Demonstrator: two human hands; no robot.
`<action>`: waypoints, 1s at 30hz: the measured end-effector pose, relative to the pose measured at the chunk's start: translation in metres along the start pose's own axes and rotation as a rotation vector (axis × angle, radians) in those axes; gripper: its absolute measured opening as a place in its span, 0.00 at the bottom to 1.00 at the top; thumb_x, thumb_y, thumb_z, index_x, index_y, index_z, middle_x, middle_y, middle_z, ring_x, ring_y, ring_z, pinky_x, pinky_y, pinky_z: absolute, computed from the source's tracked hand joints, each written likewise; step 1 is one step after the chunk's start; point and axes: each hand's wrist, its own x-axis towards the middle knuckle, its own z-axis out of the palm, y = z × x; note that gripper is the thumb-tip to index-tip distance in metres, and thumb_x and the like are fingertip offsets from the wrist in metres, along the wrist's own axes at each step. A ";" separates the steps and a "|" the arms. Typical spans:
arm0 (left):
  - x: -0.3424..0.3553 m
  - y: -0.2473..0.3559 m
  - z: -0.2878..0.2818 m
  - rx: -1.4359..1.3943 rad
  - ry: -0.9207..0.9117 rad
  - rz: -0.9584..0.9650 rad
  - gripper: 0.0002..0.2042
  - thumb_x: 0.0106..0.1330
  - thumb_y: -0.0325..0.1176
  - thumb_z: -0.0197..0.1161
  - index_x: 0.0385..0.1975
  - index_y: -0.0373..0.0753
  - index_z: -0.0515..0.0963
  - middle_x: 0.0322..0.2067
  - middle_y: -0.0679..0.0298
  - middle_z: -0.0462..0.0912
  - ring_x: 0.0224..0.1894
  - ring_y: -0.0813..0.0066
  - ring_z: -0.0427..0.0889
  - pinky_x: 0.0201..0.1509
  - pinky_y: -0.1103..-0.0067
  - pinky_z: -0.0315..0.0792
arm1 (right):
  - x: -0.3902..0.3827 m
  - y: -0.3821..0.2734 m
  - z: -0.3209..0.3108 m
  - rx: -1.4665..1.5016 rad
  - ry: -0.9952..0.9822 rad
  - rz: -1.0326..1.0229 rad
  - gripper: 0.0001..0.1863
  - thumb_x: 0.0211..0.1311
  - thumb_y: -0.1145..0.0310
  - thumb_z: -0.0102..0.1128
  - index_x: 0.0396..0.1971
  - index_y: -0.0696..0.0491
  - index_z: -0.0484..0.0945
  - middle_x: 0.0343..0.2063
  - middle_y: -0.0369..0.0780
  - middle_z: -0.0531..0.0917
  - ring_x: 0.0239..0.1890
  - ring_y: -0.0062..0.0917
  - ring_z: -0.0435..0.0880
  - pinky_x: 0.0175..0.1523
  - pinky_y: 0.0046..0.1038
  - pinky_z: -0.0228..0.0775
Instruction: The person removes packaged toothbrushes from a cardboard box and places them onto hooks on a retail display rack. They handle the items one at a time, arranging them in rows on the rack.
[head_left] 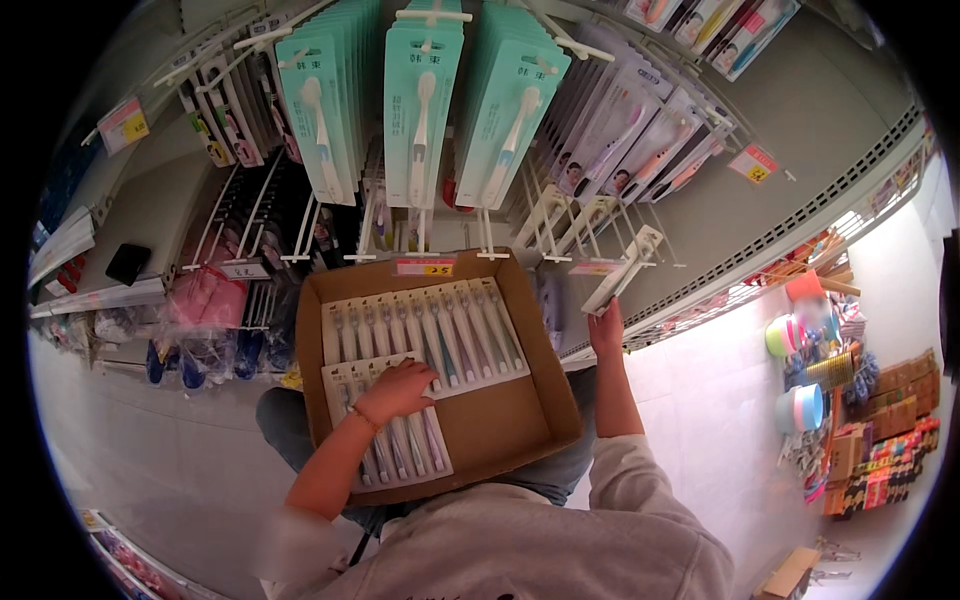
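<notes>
A brown cardboard box (pixel 510 430) sits on my lap, holding two rows of packaged toothbrushes (pixel 440 330) in pale, narrow packs. My left hand (pixel 398 390) reaches into it. Its bent fingers grip at the top of the nearer row, around a pack at that row's right end; the fingertips are partly hidden. Out to the right, my right hand (pixel 606 328) is closed on the lower end of another packaged toothbrush (pixel 625 272). That pack slants upward, its top beside a display hook on the shelf's lower right.
Mint-green toothbrush packs (pixel 423 110) hang in rows above the box. Clear packs (pixel 640 140) hang to their right, and white metal hooks (pixel 560 235) stick out below. A black phone-like object (pixel 129 263) lies on the left shelf. Tubs (pixel 800 408) stand far right.
</notes>
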 end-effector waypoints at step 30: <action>0.012 -0.035 -0.017 -0.050 0.003 -0.192 0.28 0.57 0.39 0.60 0.58 0.35 0.65 0.53 0.50 0.71 0.56 0.51 0.68 0.59 0.65 0.63 | 0.018 -0.065 0.067 -0.817 0.217 -0.571 0.34 0.54 0.77 0.51 0.64 0.60 0.56 0.58 0.46 0.67 0.57 0.30 0.69 0.59 0.28 0.61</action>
